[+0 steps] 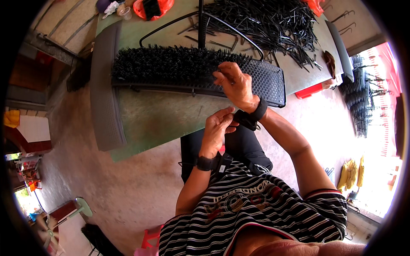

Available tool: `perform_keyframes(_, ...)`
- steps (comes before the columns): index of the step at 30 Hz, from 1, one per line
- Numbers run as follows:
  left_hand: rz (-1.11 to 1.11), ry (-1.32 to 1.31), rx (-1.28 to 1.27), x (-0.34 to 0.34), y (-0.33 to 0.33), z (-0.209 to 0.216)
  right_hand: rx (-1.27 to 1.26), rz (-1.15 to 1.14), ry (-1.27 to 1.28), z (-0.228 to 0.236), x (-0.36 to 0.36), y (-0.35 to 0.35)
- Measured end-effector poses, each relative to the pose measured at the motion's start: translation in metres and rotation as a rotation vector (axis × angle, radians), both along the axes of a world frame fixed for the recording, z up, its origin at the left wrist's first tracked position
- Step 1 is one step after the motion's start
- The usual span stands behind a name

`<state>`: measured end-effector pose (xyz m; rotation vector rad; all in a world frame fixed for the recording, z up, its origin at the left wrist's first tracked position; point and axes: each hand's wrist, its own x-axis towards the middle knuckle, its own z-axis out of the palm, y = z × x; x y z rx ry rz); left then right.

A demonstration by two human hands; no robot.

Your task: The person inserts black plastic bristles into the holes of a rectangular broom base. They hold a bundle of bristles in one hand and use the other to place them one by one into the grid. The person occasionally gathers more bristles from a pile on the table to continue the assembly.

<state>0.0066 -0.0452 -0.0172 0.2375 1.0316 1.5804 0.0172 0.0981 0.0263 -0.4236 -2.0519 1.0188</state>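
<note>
On the table lies a long black panel with rows of holes (268, 81), its left and middle part thickly set with short black bristle-like tufts (164, 64). The holes show bare at the right end. My right hand (237, 86) is over the panel where tufts meet bare holes, its fingers curled together. Lower down, just off the panel's near edge, my left hand (217, 131) is closed in a pinch close to my right wrist. Whatever either hand holds is too small or hidden to make out. Each wrist wears a black strap with a small box.
A large heap of thin black strips (273, 25) covers the far right of the green table (158, 113). A black wire frame (171, 26) rises behind the panel. A grey mat (104, 94) hangs over the left edge. An orange-red plastic bag (164, 6) lies far left.
</note>
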Motion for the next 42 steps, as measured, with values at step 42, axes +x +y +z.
perform_keyframes(42,0.072,1.417,0.23,-0.011,0.134,0.014,0.717,-0.194,-1.002,-0.051,0.106,0.284)
